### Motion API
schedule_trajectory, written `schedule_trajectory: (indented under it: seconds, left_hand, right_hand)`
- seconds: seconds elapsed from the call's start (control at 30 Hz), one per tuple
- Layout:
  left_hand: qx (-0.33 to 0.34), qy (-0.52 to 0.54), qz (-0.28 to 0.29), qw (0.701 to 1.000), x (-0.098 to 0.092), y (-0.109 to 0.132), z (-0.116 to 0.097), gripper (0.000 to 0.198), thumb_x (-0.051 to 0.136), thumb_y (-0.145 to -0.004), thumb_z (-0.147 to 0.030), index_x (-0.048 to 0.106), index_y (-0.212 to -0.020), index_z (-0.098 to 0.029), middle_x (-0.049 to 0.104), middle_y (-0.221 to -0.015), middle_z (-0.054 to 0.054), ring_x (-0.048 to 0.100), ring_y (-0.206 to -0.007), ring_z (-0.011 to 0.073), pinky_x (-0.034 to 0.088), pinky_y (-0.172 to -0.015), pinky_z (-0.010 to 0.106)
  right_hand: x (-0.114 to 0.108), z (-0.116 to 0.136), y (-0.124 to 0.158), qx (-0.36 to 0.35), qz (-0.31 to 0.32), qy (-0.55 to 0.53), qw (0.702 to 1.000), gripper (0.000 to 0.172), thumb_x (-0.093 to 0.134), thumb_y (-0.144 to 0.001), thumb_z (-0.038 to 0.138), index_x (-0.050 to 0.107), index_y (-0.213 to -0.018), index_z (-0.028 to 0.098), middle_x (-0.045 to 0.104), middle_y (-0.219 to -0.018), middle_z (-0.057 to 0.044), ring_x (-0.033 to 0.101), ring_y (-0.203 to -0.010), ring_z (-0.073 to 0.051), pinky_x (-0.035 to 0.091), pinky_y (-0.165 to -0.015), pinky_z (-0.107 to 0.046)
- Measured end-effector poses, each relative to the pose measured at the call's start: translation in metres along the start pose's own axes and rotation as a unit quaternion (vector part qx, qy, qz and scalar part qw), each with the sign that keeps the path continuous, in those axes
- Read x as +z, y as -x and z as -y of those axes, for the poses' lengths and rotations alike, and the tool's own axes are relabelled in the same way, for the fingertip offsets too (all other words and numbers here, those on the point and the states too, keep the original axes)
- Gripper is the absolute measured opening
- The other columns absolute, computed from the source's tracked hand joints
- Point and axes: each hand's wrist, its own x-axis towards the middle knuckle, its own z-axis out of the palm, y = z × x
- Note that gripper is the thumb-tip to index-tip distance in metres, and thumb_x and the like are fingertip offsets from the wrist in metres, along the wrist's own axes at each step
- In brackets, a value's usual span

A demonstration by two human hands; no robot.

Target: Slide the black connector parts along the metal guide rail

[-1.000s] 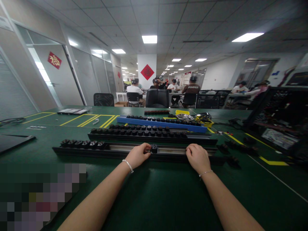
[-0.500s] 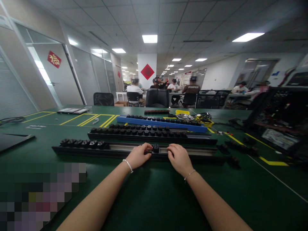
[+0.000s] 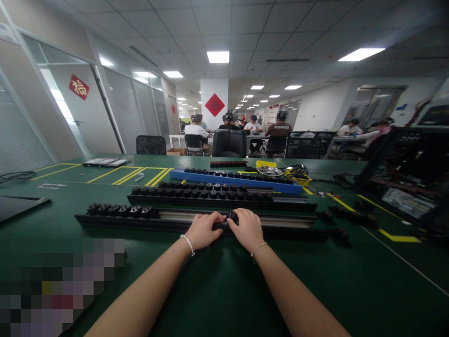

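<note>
A long black track rail (image 3: 192, 215) with a pale inner channel lies across the table before me. Several black socket modules (image 3: 121, 210) sit in its left end. One single black socket module (image 3: 231, 216) is near the rail's middle, tilted. My right hand (image 3: 247, 227) is closed on that module from the right, thumb in front. My left hand (image 3: 203, 229) is curled over the rail just to the left, thumb at the front wall. Its fingertips reach the module's left side. The hands partly hide the module's lower part and the channel.
Behind lie another black rail (image 3: 291, 202) filled with modules and a blue rail (image 3: 236, 180). Loose black modules (image 3: 338, 235) are on the right, near a dark open-framed machine (image 3: 403, 173). A yellow tray (image 3: 265, 164) and a metal dish (image 3: 269, 171) stand farther back. People sit beyond.
My right hand has moved left from beside the single module and closed on it. The module has shifted slightly right and tilted. My left fingertips have come up to its side.
</note>
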Motion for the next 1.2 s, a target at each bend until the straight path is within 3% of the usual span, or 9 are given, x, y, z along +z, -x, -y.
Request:
schedule_trajectory:
  seconds: [0.23, 0.4, 0.57, 1.2]
  left_hand:
    - [0.004, -0.014, 0.013, 1.0, 0.002, 0.001, 0.002, 0.03, 0.056, -0.073, -0.032, 0.053, -0.103, -0.028, 0.063, -0.112, -0.002, 0.055, -0.106, 0.021, 0.032, -0.098, 0.039]
    - [0.028, -0.046, -0.008, 0.999, 0.006, 0.002, 0.003, 0.047, 0.059, -0.071, -0.033, 0.048, -0.117, -0.028, 0.046, -0.136, 0.0, 0.045, -0.119, 0.0237, 0.033, -0.097, 0.042]
    - [0.02, -0.087, -0.008, 0.996, 0.009, 0.004, 0.002, 0.061, 0.057, -0.072, -0.035, 0.04, -0.129, -0.025, 0.038, -0.142, 0.004, 0.04, -0.122, 0.0251, 0.032, -0.098, 0.042]
    - [0.044, -0.146, -0.015, 0.988, 0.015, 0.006, 0.004, 0.062, 0.054, -0.073, -0.03, 0.037, -0.132, -0.026, 0.034, -0.144, 0.003, 0.04, -0.12, 0.0264, 0.032, -0.097, 0.042]
  right_hand:
    - [0.002, 0.01, 0.0, 0.039, -0.029, 0.001, 0.999, 0.025, 0.05, -0.078, 0.037, 0.061, -0.091, 0.02, 0.064, -0.1, -0.006, 0.053, -0.097, -0.02, 0.031, -0.086, -0.034]
    - [0.005, 0.006, 0.002, 0.037, -0.043, 0.012, 0.998, 0.027, 0.048, -0.079, 0.035, 0.06, -0.094, 0.017, 0.063, -0.1, -0.008, 0.052, -0.098, -0.021, 0.031, -0.089, -0.034]
    - [0.006, 0.003, 0.002, 0.02, -0.054, 0.022, 0.998, 0.028, 0.047, -0.08, 0.034, 0.06, -0.095, 0.015, 0.063, -0.1, -0.01, 0.052, -0.098, -0.021, 0.03, -0.091, -0.035]
    - [-0.001, -0.017, 0.008, 0.043, -0.072, 0.049, 0.995, 0.028, 0.043, -0.082, 0.033, 0.06, -0.095, 0.015, 0.061, -0.098, -0.011, 0.05, -0.096, -0.022, 0.031, -0.089, -0.035]
